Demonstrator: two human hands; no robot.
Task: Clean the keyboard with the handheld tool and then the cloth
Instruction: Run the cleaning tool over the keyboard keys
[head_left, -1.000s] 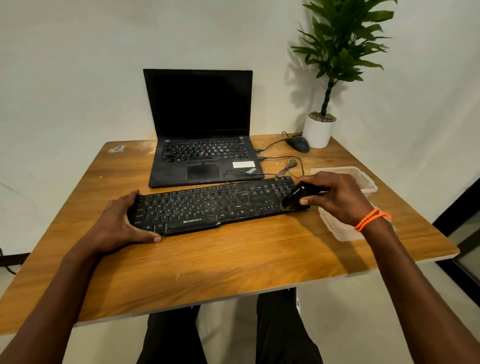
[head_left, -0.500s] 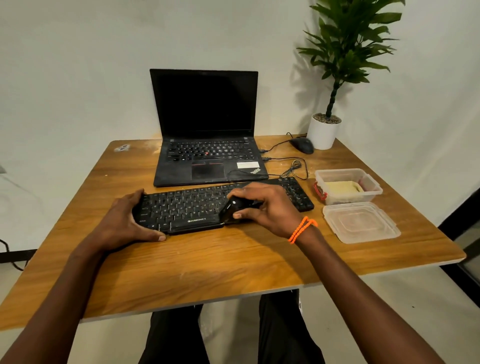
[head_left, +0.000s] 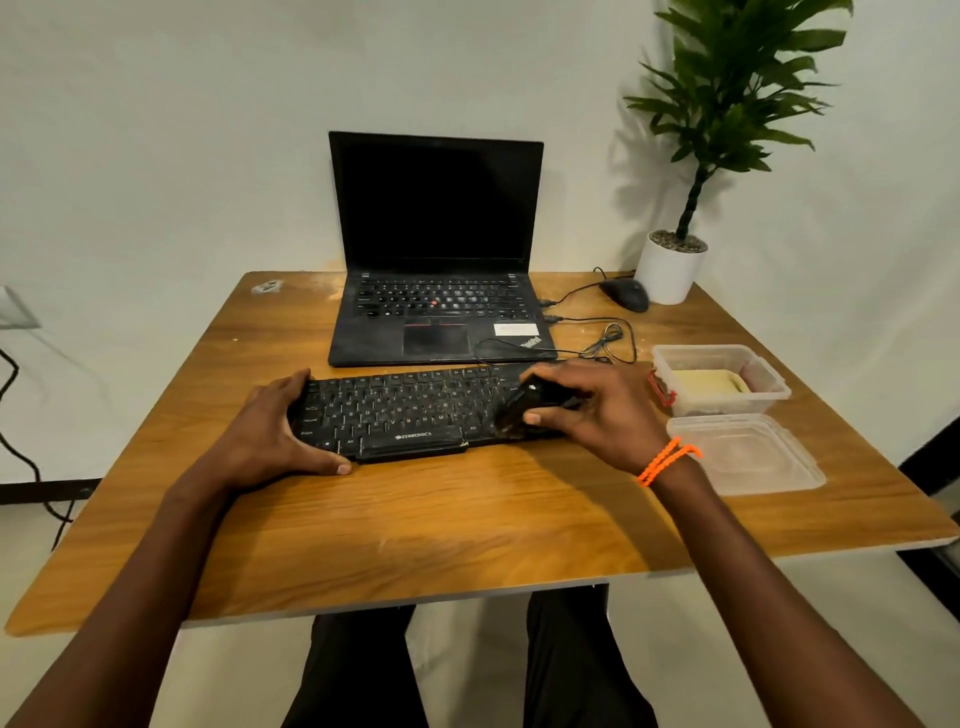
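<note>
Tool pass in hand: right hand (head_left: 597, 410) clamped on tool (head_left: 524, 405) at keyboard (head_left: 410, 415) right end, left hand (head_left: 275, 431) gripping left end; next, likely sweeping remaining rows before cloth (head_left: 701, 382), in tub right of keyboard.

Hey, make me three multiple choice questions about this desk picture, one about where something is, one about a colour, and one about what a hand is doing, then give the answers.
1. Where does the yellow cloth lie?
A. on the laptop
B. in the open plastic container
C. under the keyboard

2. What colour is the wrist band?
A. orange
B. blue
C. white

3. What is the left hand doing?
A. lifting the lid
B. typing on the laptop
C. holding the keyboard's left end

Answers: B, the cloth sits inside the lidless box; A, bright orange loops circle the right wrist; C, its fingers wrap the keyboard's edge while the right hand grips the handheld tool.
</note>
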